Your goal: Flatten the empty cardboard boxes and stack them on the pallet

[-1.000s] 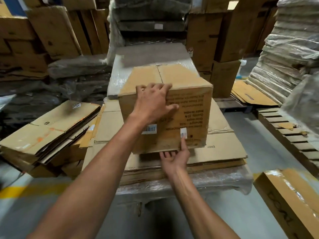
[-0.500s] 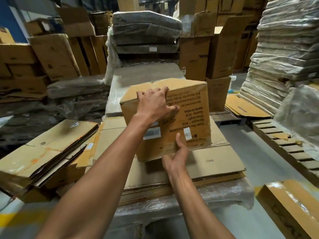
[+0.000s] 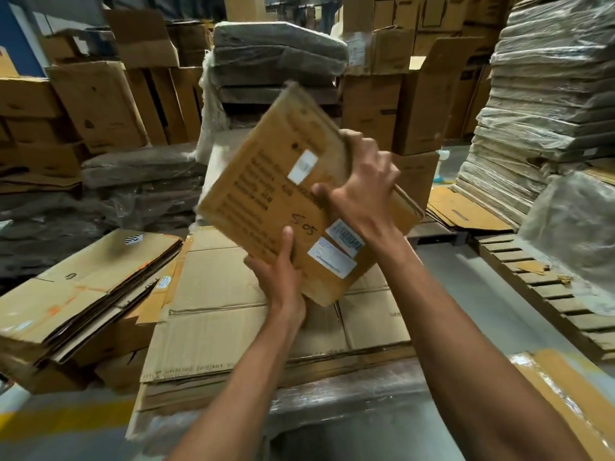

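A brown cardboard box [image 3: 266, 194] with white labels and "505" handwritten on it hangs tilted in the air in front of me. My left hand [image 3: 279, 274] grips its lower edge, thumb on the near face and fingers underneath. My right hand [image 3: 362, 184] grips its upper right edge, fingers curled over it. Below the box lies a stack of flattened cardboard [image 3: 216, 294] on a plastic-wrapped load [image 3: 332, 404].
A slanting pile of flattened boxes [image 3: 83, 287] sits to the left. On the right are a bare wooden pallet [image 3: 532, 287] and tall wrapped stacks [image 3: 549, 94]. A taped box [image 3: 572, 394] lies at lower right. Upright boxes and wrapped bundles fill the back.
The box has been lifted off the flattened stack and turned about half way round. My left hand, earlier on its top edge, is now below; my right hand is now above.
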The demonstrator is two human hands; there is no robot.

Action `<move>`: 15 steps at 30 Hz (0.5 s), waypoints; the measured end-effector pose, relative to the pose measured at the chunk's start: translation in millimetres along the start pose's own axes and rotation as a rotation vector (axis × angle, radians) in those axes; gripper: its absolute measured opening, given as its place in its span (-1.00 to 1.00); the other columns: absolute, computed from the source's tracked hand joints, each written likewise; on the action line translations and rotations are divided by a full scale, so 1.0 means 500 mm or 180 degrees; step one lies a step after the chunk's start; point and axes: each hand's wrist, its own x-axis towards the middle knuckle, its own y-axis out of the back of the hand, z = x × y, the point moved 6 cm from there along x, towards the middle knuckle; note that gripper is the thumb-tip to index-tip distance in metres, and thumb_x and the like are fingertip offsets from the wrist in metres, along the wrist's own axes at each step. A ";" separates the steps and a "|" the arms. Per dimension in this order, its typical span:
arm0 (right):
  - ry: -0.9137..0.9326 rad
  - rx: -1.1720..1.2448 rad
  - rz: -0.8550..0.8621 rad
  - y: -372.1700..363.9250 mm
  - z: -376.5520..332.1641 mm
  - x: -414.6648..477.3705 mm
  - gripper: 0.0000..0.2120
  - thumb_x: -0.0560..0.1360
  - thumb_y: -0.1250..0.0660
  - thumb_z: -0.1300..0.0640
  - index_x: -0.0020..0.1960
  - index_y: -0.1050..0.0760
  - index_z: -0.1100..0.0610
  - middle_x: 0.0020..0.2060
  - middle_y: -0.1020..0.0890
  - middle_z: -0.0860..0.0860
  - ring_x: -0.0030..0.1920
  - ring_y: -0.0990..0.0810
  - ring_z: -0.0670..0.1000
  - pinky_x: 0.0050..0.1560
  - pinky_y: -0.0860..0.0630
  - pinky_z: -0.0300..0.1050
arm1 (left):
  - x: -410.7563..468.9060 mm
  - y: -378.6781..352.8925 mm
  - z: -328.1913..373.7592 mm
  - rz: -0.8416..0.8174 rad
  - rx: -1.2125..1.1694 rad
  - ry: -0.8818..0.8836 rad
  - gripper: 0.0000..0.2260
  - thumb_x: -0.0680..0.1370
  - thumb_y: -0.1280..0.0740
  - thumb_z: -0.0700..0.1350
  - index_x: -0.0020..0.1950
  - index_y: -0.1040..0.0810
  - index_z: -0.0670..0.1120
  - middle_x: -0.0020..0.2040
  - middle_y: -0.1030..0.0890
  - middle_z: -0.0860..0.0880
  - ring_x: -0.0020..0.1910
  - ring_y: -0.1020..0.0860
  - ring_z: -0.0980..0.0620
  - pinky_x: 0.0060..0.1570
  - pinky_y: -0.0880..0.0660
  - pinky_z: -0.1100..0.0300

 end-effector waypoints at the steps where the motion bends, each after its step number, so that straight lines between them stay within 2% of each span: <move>1: 0.0287 -0.0286 -0.0235 -0.015 -0.020 0.002 -0.27 0.33 -0.54 -0.13 0.43 -0.38 -0.01 0.27 -0.51 0.04 0.30 -0.38 0.12 0.34 -0.22 0.12 | -0.009 0.005 -0.035 0.0010 -0.0226 0.0174 -0.46 0.51 -0.51 0.01 0.38 -0.35 -0.05 0.18 -0.64 0.01 0.05 -0.67 0.11 -0.10 -0.64 0.22; 2: 0.0499 -0.0509 -0.0446 -0.034 -0.029 -0.002 -0.28 0.33 -0.52 -0.11 0.44 -0.38 -0.01 0.28 -0.51 0.05 0.30 -0.38 0.14 0.32 -0.22 0.12 | -0.016 0.012 -0.070 -0.0002 -0.0372 0.0280 -0.44 0.50 -0.52 0.02 0.42 -0.38 -0.04 0.22 -0.65 -0.01 0.09 -0.67 0.08 0.02 -0.66 0.09; 4: 0.0835 -0.0723 -0.0816 -0.068 -0.038 -0.021 -0.26 0.35 -0.53 -0.08 0.47 -0.38 0.00 0.32 -0.51 0.06 0.32 -0.36 0.14 0.31 -0.17 0.07 | -0.037 0.028 -0.131 -0.0083 -0.0542 0.0506 -0.41 0.49 -0.52 0.07 0.47 -0.40 0.09 0.27 -0.65 0.03 0.22 -0.63 0.03 0.29 -0.52 -0.17; 6: 0.1162 -0.0855 -0.1088 -0.097 -0.039 -0.053 -0.24 0.37 -0.54 -0.06 0.50 -0.37 -0.01 0.36 -0.51 0.05 0.35 -0.33 0.13 0.30 -0.16 0.05 | -0.064 0.043 -0.183 -0.0066 -0.0575 0.0834 -0.38 0.51 -0.49 0.10 0.51 -0.33 0.19 0.34 -0.60 0.06 0.35 -0.54 -0.01 0.42 -0.35 -0.22; 9: 0.1468 -0.1039 -0.1265 -0.131 -0.027 -0.101 -0.26 0.35 -0.56 0.02 0.48 -0.40 -0.03 0.38 -0.52 0.04 0.38 -0.34 0.15 0.31 -0.14 0.05 | -0.091 0.064 -0.243 0.0056 -0.0702 0.1332 -0.30 0.50 -0.47 0.11 0.57 -0.23 0.12 0.45 -0.49 -0.04 0.46 -0.42 -0.15 0.44 -0.28 -0.26; 15: 0.1627 -0.1275 -0.1150 -0.135 0.028 -0.175 -0.20 0.29 -0.61 0.05 0.48 -0.41 0.02 0.38 -0.53 0.07 0.36 -0.39 0.20 0.33 -0.15 0.14 | -0.086 0.108 -0.283 -0.0225 -0.0216 0.1898 -0.36 0.43 -0.47 0.11 0.46 -0.39 -0.04 0.43 -0.50 -0.17 0.40 -0.47 -0.26 0.45 -0.38 -0.15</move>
